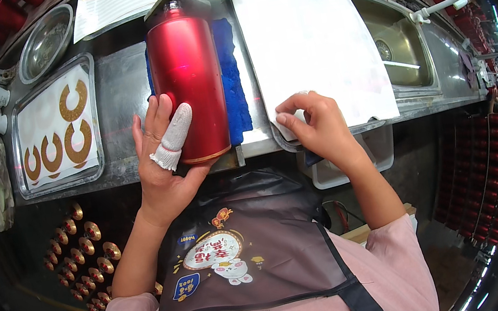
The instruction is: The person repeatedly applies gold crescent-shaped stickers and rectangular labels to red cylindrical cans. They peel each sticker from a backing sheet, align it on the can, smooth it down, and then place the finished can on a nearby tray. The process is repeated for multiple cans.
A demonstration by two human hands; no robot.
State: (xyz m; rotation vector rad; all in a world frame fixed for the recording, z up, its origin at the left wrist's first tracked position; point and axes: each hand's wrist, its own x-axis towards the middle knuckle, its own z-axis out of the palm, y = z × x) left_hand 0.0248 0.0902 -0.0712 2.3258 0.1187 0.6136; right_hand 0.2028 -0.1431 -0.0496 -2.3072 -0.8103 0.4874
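"Where is the bottle [188,68]?"

"On the blue cloth [234,93], which lies on the bench [124,97]. Its neck points away from the person, and its base is near the front edge."

"How does the left hand [166,158] stand?"

"Its grip is wide: it rests against the bottle's lower left side, with the thumb at the base. One finger wears a white cover [175,137]."

"And the right hand [320,124]?"

"Its grip is narrow, thumb and forefinger pinching the near left corner of the white sheet [317,49]. That hand is well apart from the bottle."

"What lies to the left?"

"A metal tray [97,114] with gold horseshoe-shaped pieces [78,143] on paper. A bowl [46,44] is just beyond it."

"To the right?"

"Past the sheet is a sink [396,40] with a white tap [442,6]. A pale bin [383,151] shows below the bench."
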